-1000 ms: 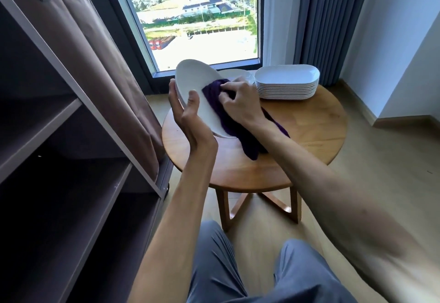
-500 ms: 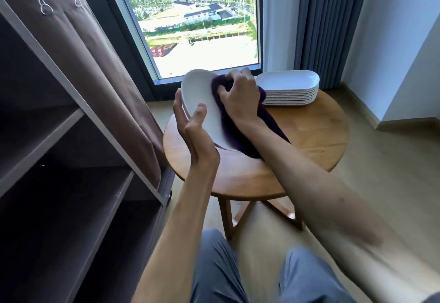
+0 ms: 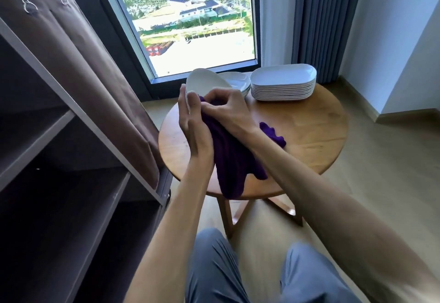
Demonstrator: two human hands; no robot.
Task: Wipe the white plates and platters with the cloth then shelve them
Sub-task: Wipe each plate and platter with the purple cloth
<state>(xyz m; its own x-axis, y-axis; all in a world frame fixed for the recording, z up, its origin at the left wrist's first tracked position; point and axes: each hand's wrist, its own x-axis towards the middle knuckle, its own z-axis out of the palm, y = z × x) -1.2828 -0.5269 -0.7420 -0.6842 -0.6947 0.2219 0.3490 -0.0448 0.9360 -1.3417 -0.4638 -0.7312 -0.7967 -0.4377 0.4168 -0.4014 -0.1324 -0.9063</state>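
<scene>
Near the middle of the frame the left hand [image 3: 194,133] holds a white oval ceramic plate [image 3: 204,83] up on edge above the round wooden tabletop [image 3: 314,126]; its grip is grasping the plate's near rim, thumb on the inner face and fingers behind. The right hand [image 3: 228,109] has its grip clenched around a dark purple cloth [image 3: 231,159], fingers curled and pressing a bunched fold against the plate's lower part. The rest of the cloth hangs down past the tabletop's front edge, and 1 corner of it shows to the right of the right wrist.

Behind the hands, toward the upper centre, a low pile of white round plates [image 3: 238,81] sits on the tabletop, partly hidden by the held plate. Just beside it on the right stands a taller stack of white rounded-rectangular platters [image 3: 283,85], close to the grey curtain [image 3: 321,16].

A dark brown open shelf unit [image 3: 59,159] fills the left side of the frame, with a brown fabric cover [image 3: 90,69] pulled aside along its frame. The window [image 3: 190,23] lies above the tabletop.
</scene>
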